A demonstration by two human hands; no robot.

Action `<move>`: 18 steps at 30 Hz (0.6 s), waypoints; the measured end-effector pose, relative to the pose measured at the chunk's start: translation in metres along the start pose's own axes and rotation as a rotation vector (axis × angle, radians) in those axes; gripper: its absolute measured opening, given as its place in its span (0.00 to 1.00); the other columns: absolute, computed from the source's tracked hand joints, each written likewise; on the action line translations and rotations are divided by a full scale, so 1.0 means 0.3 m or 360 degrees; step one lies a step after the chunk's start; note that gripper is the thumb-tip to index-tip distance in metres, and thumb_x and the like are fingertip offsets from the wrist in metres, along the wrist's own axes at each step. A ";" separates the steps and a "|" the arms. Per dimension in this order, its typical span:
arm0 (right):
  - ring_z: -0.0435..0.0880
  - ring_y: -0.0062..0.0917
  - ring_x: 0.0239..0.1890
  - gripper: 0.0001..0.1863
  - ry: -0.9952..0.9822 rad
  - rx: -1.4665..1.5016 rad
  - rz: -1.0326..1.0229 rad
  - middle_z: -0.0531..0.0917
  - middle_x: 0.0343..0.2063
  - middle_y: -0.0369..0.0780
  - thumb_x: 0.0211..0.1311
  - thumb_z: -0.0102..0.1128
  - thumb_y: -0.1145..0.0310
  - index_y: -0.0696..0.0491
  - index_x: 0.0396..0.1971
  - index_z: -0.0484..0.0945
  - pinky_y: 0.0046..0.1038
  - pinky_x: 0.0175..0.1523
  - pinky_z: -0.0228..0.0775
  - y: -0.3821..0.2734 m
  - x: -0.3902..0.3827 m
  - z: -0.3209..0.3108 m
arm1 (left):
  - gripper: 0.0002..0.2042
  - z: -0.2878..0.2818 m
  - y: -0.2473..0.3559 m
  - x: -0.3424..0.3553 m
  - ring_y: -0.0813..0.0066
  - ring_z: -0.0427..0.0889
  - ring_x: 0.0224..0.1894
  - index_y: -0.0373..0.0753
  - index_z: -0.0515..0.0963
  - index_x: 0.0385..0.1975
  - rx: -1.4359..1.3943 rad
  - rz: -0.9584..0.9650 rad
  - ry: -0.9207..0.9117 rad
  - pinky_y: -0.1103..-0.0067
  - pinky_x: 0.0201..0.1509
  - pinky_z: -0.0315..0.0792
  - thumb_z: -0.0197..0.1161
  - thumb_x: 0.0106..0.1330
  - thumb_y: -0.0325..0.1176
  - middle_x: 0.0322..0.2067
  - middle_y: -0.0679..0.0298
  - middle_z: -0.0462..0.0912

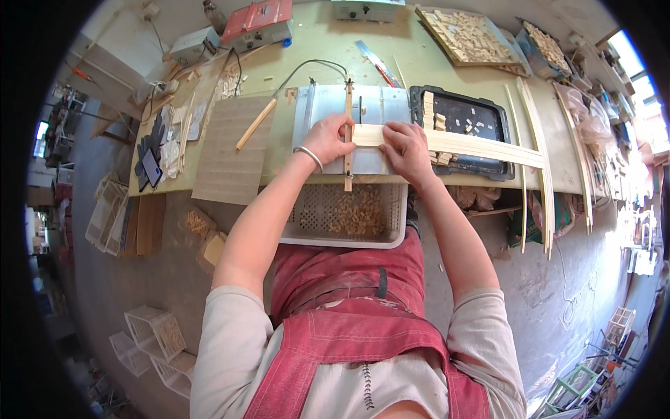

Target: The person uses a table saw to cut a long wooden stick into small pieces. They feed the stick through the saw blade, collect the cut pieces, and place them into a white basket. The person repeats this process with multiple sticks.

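Several pale wooden strips [481,147] lie side by side across a silver metal plate [324,101] and reach far to the right. My right hand [408,148] is closed on them from above, fingers curled over the bundle. At the strips' left end, my left hand [328,141] pinches with thumb and forefinger on either side of them, against a narrow upright wooden bar [348,167]. That bar runs front to back over the plate. Below the table edge, a white plastic basket [396,234] holds many small wood pieces [359,211].
Under the strips sits a black tray [504,115] with small blocks. A wooden-handled tool [257,124] with a cable lies on a brown board [227,153]. Long strips [543,202] overhang the table at right. A board of wood pieces [467,38] and a red box [257,22] stand behind.
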State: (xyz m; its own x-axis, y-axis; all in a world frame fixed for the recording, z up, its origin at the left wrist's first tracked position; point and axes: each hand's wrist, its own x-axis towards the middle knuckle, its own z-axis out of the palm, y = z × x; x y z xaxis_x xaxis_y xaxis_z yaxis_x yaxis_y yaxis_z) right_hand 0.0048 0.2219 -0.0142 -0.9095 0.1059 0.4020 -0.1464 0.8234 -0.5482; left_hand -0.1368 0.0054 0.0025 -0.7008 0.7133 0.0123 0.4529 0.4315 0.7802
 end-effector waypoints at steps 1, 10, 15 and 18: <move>0.78 0.38 0.63 0.18 0.0005 -0.0002 -0.0001 0.84 0.56 0.41 0.62 0.72 0.65 0.53 0.51 0.86 0.49 0.77 0.57 0.004 0.007 0.002 | 0.21 -0.002 -0.001 0.007 0.59 0.84 0.39 0.38 0.81 0.45 0.0008 0.0003 0.0006 0.69 0.47 0.81 0.77 0.51 0.36 0.37 0.56 0.82; 0.78 0.40 0.63 0.18 -0.0002 -0.0042 0.0026 0.84 0.57 0.41 0.64 0.72 0.64 0.54 0.51 0.86 0.45 0.75 0.59 0.028 0.058 0.008 | 0.22 -0.017 -0.012 0.063 0.61 0.83 0.38 0.39 0.82 0.46 -0.0010 -0.0011 0.0023 0.70 0.47 0.81 0.78 0.51 0.36 0.37 0.57 0.82; 0.77 0.41 0.64 0.17 -0.0016 -0.0043 0.0066 0.84 0.58 0.42 0.64 0.72 0.64 0.54 0.51 0.87 0.44 0.75 0.59 0.031 0.093 0.000 | 0.22 -0.026 -0.022 0.102 0.66 0.81 0.36 0.39 0.82 0.47 0.0068 0.0021 0.0029 0.73 0.45 0.80 0.78 0.52 0.36 0.36 0.60 0.81; 0.76 0.38 0.65 0.17 0.0001 0.0005 0.0074 0.84 0.57 0.40 0.63 0.71 0.63 0.53 0.49 0.87 0.46 0.78 0.55 0.051 0.110 0.013 | 0.22 -0.032 -0.025 0.124 0.74 0.77 0.33 0.38 0.82 0.48 0.0101 0.0011 0.0025 0.77 0.41 0.78 0.79 0.53 0.35 0.35 0.65 0.78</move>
State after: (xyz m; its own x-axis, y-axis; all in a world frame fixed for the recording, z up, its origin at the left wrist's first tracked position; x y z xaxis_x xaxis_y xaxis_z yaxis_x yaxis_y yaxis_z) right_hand -0.0291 0.2358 -0.0120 -0.9151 0.1442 0.3766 -0.1054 0.8158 -0.5686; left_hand -0.1715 0.0236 0.0032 -0.7058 0.7079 0.0275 0.4915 0.4613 0.7387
